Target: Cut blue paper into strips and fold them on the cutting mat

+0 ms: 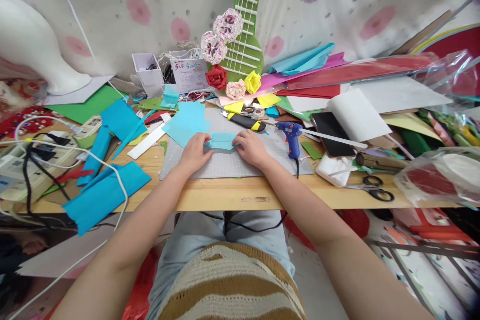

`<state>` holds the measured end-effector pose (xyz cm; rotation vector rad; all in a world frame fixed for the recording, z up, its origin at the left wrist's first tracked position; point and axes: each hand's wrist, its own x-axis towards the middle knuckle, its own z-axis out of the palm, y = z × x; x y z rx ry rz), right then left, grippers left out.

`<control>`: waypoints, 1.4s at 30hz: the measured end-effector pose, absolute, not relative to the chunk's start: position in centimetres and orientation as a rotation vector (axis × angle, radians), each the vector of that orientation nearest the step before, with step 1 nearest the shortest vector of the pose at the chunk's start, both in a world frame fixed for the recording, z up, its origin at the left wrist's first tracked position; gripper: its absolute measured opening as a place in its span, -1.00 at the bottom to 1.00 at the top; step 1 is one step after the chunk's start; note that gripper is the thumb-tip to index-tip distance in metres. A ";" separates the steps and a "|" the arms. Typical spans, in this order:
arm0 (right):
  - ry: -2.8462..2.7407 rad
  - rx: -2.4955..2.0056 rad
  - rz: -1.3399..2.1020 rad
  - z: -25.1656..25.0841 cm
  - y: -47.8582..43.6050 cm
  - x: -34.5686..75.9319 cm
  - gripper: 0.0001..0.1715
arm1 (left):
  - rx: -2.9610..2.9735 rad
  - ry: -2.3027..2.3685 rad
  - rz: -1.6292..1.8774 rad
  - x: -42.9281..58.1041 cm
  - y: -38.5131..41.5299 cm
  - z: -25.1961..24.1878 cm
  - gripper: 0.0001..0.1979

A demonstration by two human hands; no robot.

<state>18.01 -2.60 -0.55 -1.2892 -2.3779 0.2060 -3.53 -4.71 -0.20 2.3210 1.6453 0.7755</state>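
Observation:
A small strip of light blue paper is stretched between my hands over a grey cutting mat. My left hand pinches its left end and my right hand pinches its right end. Behind my left hand lies a larger light blue sheet, partly on the mat. A black and yellow utility knife rests just beyond my right hand. To the right of that stands a blue glue gun with a white glue stick in its back.
A smartphone, a white box and scissors lie to the right. Blue crepe paper, a white cable and power strips crowd the left. A green guitar-shaped craft with paper flowers stands at the back.

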 end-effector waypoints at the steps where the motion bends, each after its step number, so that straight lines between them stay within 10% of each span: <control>1: -2.381 -1.292 0.233 -0.6 -2.6 18.0 -0.77 | 2.288 1.663 0.779 -3.5 -4.7 -0.2 -0.73; 10: -2.376 -1.225 0.334 -1.0 -2.4 18.4 -0.91 | 2.236 1.669 0.720 -3.8 -4.4 -0.7 -1.00; 42: -2.245 -1.544 0.296 -1.4 -2.2 16.2 -0.88 | 2.090 1.940 0.730 -1.9 -3.5 -0.7 -0.72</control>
